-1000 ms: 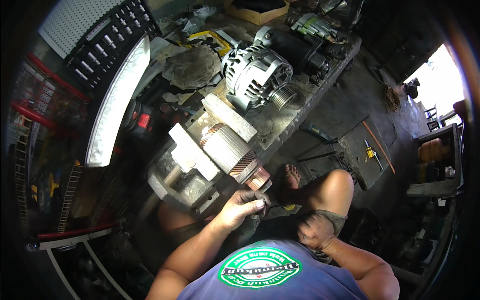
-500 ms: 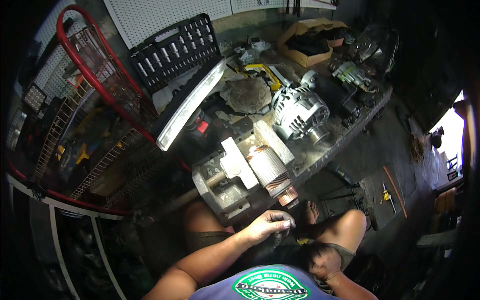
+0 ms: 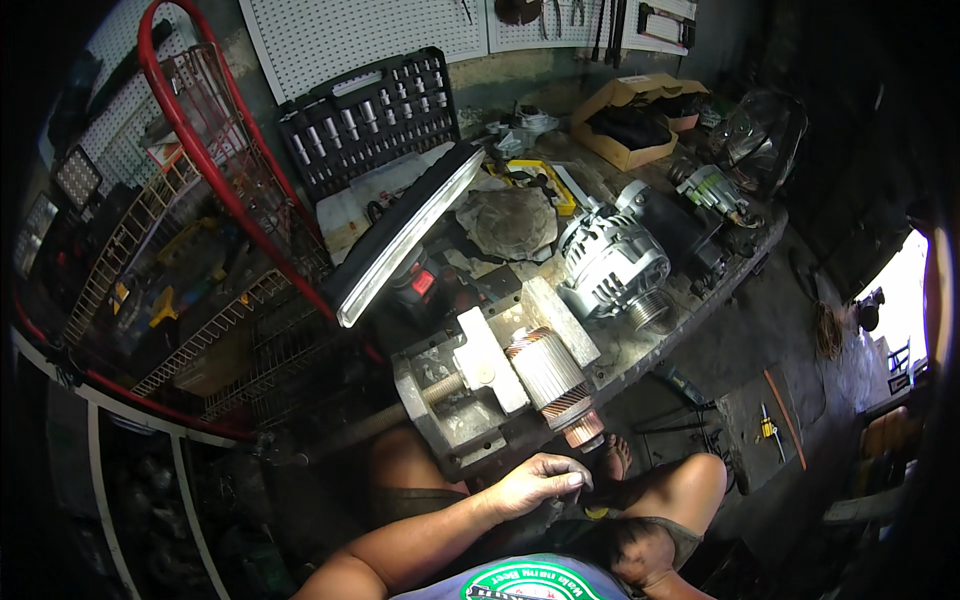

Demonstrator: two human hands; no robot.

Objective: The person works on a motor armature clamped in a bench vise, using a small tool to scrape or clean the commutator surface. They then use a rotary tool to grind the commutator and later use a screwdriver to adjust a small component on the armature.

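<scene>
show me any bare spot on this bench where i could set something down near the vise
Little bare room. The clearest patch is the bench edge between the vise and the alternator. Behind the vise it is crowded: strip light, grey rag, socket set, cardboard box. The left hand is below the clamped armature, with open air around it.

The left hand (image 3: 535,482) is stretched forward on a bare forearm, its fingers curled inward, knuckles up. The right hand (image 3: 632,553) rests low near the lap, loosely closed.
</scene>
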